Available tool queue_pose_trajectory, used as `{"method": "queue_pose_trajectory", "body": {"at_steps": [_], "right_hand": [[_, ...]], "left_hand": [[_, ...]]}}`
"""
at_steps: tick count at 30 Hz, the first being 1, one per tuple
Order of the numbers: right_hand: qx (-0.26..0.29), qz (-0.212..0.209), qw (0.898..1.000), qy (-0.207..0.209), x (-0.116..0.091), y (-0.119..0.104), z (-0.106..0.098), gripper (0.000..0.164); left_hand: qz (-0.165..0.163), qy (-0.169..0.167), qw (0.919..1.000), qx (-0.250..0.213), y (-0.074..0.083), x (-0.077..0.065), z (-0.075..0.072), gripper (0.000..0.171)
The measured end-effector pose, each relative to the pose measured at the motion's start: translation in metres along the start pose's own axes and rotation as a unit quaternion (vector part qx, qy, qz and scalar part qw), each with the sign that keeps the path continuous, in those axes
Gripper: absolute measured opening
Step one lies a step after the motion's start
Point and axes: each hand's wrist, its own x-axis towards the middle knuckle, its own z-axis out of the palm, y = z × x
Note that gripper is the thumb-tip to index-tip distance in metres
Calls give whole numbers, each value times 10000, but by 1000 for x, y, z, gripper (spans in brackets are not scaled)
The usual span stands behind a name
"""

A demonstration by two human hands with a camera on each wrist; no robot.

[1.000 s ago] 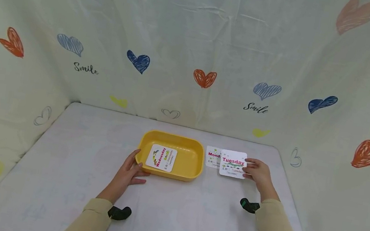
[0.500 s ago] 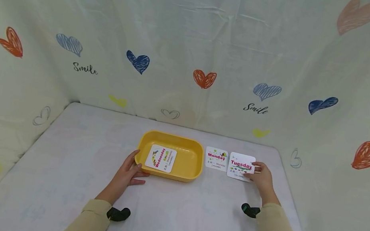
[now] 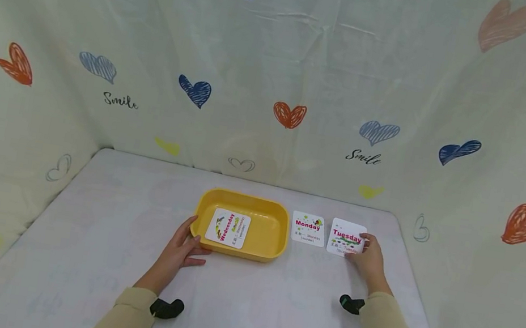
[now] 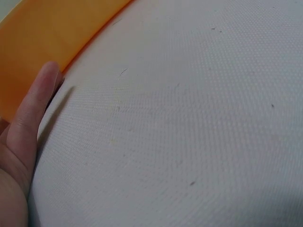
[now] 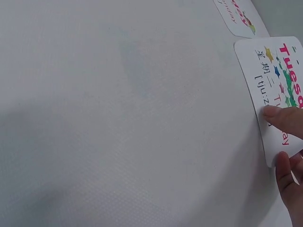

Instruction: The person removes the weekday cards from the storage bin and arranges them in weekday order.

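White, rounded-square "Tuesday" card [image 3: 344,237], right hand [image 3: 370,261] pinching it, at three o'clock of yellow, oblong plastic tray [image 3: 264,228], which the straight-fingered left hand [image 3: 178,253] merely touches; placing stage presumably, next calling for release.

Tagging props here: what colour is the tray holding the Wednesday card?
The tray is yellow, clearest in the head view.

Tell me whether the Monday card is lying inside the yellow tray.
No, the Monday card lies on the white table, to the right of the yellow tray.
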Motion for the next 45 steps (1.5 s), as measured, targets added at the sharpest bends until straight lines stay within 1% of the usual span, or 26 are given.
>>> {"method": "queue_pose_trajectory", "body": {"at_steps": [3,7,12,18,22,28,31,36,39,40,45], "right_hand": [[-23,-20,10000,70,2,0,1,73],[-61,-53,10000,56,5,-1,2,71],[-111,-12,9999,-125,11,0,-1,71],[-298,-58,9990,-332,11,-1,-6,71],[-332,10,9986,-417,13,-1,-8,73],[-280,-40,9985,-471,18,3,-7,75],[-218,-203,9986,-441,19,7,-6,76],[68,-396,9986,-341,19,15,-5,74],[201,-362,9987,-314,19,19,-4,73],[193,-363,9987,-301,19,20,-3,74],[156,-301,9991,-265,20,25,-2,76]], "left_hand": [[29,10,10000,21,0,-1,0,60],[43,13,10000,8,0,-2,0,60],[-21,14,10000,-60,0,-1,-1,59],[-31,16,9999,-97,-2,0,0,59],[-22,-5,10000,-57,-3,0,0,60],[-24,13,10000,-61,-1,0,1,60],[-58,33,10000,-63,0,1,1,60],[-108,65,9999,-30,2,0,1,59],[-108,50,9999,-17,3,0,1,59],[-141,62,9999,-42,3,0,1,59],[-101,43,9999,-25,2,0,1,59]]}}
